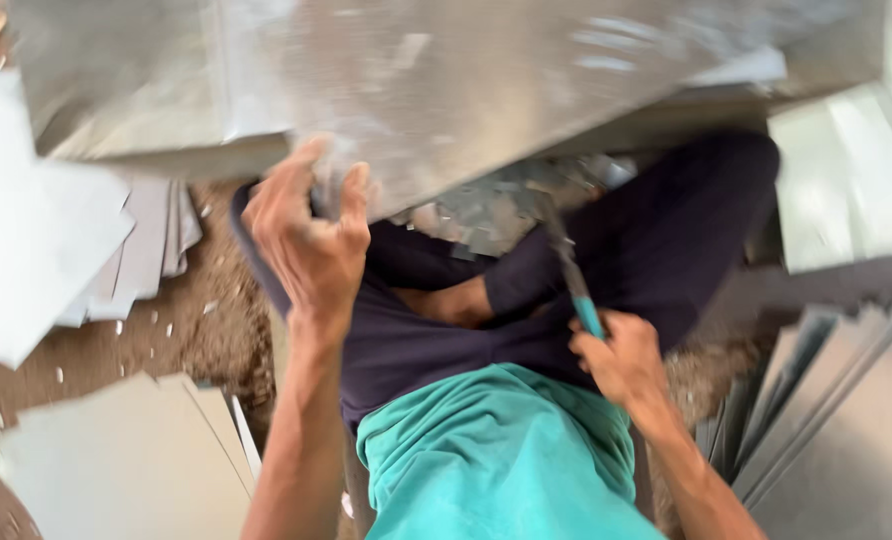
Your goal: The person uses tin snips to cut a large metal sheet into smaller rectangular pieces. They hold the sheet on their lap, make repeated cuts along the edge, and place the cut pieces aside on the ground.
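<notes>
A large shiny metal sheet [436,80] fills the top of the head view, lying over my crossed legs in dark trousers [656,230]. My left hand [306,235] grips the sheet's near edge, fingers curled over it. My right hand [621,360] is closed on the blue-green handle of tin snips [571,275], whose blades point up towards the sheet's edge. Small metal offcuts [486,215] lie between my legs, under the sheet. The picture is blurred by motion.
Flat cut sheets are stacked at the left [136,250] and lower left [116,460]. More sheets lean on edge at the lower right [816,390], and a pale sheet [846,180] stands at the right. The ground is brown dirt [206,320] with small metal scraps.
</notes>
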